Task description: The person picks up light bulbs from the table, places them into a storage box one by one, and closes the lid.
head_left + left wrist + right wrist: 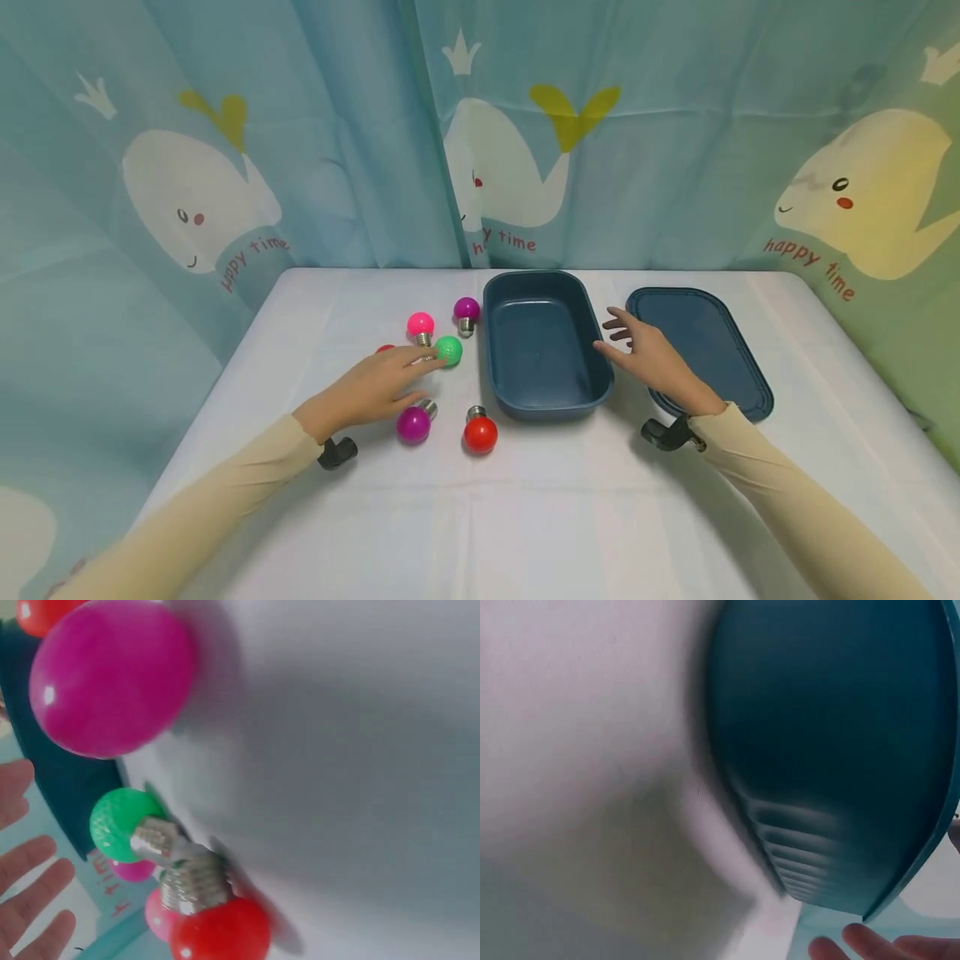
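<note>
- Green round bulb (pixel 449 351) with a faceted-looking, glossy globe and a silver screw base: it lies on its side on the white cloth, left of the dark blue rounded rectangular box, the base aimed away from the box.
- Left hand (pixel 371 389): fingers extended and loosely spread, gripping nothing; in the head view the fingertips overlap the green bulb's edge, while the left wrist view shows them apart from it.
- Red bulb with a ridged silver base (pixel 221 930): left of the box and mostly hidden by the left hand in the head view; its globe is smooth and shiny.
- Bright pink smooth bulb (pixel 421 325): left of the box, beyond the green one, base toward the wearer.
- Purple glossy bulb (pixel 467 309): just beside the box's far left side, base toward the wearer.
- Magenta-purple glossy bulb (pixel 414 425): left of the box's near end, base slanting away from the wearer.
- Second red bulb, bright and smooth (pixel 480 435): near the box's near left corner, base pointing away from the wearer.
- Dark blue rounded rectangular box (pixel 551 412): open-topped, smooth-walled.
- Right hand (pixel 654 360): fingers relaxed, holding nothing, at the box's right rim; contact cannot be told.
- Flat dark blue lid (pixel 701 342): right of the box, partly under the right hand's outline.
</note>
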`<state>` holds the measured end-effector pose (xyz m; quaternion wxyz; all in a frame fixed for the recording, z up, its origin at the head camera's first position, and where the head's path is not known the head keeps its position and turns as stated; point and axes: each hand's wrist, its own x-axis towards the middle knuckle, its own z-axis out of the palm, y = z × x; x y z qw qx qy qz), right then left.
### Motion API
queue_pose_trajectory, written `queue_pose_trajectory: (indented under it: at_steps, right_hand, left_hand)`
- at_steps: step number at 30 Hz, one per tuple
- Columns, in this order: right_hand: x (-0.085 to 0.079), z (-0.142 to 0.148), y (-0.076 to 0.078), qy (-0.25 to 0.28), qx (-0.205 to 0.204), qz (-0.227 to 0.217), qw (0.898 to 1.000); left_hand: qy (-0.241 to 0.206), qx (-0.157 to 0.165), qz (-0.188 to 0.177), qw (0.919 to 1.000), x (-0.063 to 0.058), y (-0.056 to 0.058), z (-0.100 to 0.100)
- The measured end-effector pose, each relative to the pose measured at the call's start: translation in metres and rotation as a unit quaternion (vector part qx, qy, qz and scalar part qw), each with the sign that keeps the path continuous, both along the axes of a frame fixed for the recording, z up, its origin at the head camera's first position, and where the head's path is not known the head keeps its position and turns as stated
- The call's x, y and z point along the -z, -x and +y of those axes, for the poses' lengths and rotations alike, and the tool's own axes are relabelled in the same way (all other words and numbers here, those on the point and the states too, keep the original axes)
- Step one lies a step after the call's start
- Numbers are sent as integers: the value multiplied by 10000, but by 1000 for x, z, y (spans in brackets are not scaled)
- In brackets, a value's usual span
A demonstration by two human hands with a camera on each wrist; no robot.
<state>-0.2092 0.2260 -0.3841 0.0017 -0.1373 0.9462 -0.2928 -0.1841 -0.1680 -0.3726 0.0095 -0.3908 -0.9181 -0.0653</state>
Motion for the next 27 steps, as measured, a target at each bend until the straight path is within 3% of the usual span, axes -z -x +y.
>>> queue_pose_trajectory:
  at_steps: [6, 12, 21, 27]
  right_hand:
    - [4, 3, 4, 527, 51, -520, 9972]
    - [10, 5, 7, 976, 38, -856, 9915]
    - [15, 4, 11, 1770, 370, -1691, 9689]
    - [17, 8, 14, 2231, 427, -2140, 9501]
  left_hand:
    - [97, 594, 215, 9980, 2, 3, -7]
    - [428, 769, 84, 9961, 5, 5, -8]
    - [697, 886, 209, 9934, 10, 2, -7]
    - [683, 938, 68, 9932, 14, 0, -6]
